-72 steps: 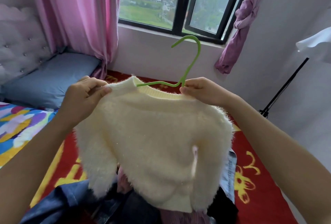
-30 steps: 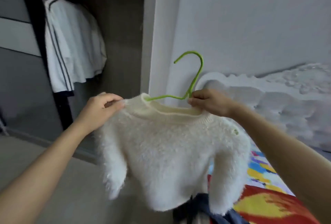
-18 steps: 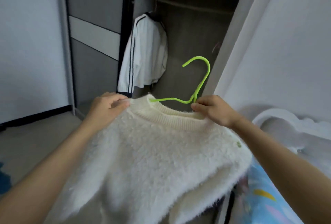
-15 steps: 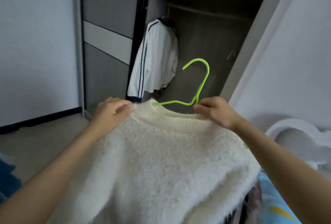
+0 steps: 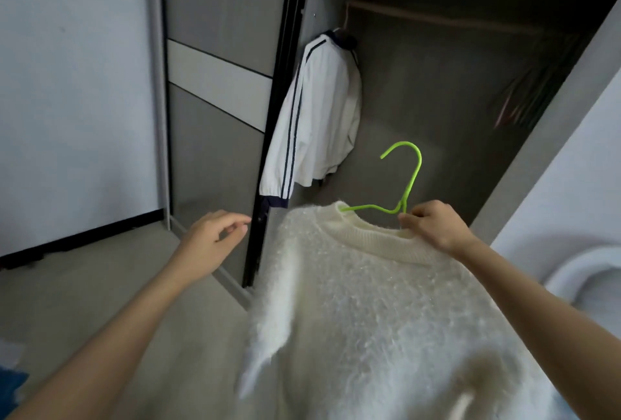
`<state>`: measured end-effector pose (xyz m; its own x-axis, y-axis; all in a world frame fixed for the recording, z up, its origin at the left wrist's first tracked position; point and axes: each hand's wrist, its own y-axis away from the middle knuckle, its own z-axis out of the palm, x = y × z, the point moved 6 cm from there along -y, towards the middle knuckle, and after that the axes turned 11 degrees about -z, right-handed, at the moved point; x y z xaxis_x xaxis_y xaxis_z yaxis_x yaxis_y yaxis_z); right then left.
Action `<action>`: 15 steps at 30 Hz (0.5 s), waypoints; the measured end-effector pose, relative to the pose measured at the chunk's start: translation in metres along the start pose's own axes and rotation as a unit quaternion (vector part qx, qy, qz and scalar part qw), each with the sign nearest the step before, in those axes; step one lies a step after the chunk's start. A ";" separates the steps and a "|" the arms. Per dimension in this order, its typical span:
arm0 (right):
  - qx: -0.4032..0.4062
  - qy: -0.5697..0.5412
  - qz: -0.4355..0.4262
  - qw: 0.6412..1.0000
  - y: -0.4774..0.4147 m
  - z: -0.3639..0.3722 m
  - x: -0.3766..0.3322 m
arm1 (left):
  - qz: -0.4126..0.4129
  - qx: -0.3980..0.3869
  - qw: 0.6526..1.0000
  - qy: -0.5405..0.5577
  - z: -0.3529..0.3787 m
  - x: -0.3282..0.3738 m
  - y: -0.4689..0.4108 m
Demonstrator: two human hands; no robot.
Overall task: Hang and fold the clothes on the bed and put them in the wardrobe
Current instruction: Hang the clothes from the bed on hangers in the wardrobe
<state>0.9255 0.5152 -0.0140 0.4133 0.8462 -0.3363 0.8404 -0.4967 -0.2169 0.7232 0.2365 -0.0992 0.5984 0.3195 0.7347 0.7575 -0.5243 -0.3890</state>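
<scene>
A fluffy cream sweater point(image 5: 376, 312) hangs on a green hanger point(image 5: 408, 184) in front of the open wardrobe point(image 5: 437, 90). My right hand point(image 5: 430, 224) grips the hanger's base together with the sweater's collar at its right side. My left hand point(image 5: 215, 234) is off the sweater, fingers loosely curled and holding nothing, just left of the wardrobe's black door edge point(image 5: 268, 157). The sweater's left sleeve hangs loose below the collar.
A white jacket with dark stripes point(image 5: 316, 117) hangs at the left of the wardrobe rail point(image 5: 437, 16). Several empty hangers point(image 5: 531, 97) hang at the right. A grey sliding door point(image 5: 218, 100) stands left; the bed's white headboard point(image 5: 584, 275) is at right.
The view has swung from the bed to the wardrobe and come closer. My left hand has let go of the sweater's left shoulder and moved left; my right hand still holds the hanger.
</scene>
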 end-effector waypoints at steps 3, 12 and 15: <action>0.013 0.008 0.046 0.999 -0.024 0.004 0.031 | 0.000 -0.017 1.000 0.012 0.023 -0.009 -0.021; 0.108 -0.191 0.098 0.971 -0.145 -0.007 0.109 | -0.002 -0.029 1.000 -0.008 0.075 0.001 -0.126; 0.141 -0.298 0.116 0.937 -0.193 -0.014 0.121 | 0.018 -0.021 0.999 -0.017 0.088 0.014 -0.170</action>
<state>0.8182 0.7158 0.0005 0.2333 0.4921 -0.8387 0.5914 -0.7564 -0.2794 0.6261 0.3994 -0.0718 0.6337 0.3267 0.7012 0.7247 -0.5676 -0.3906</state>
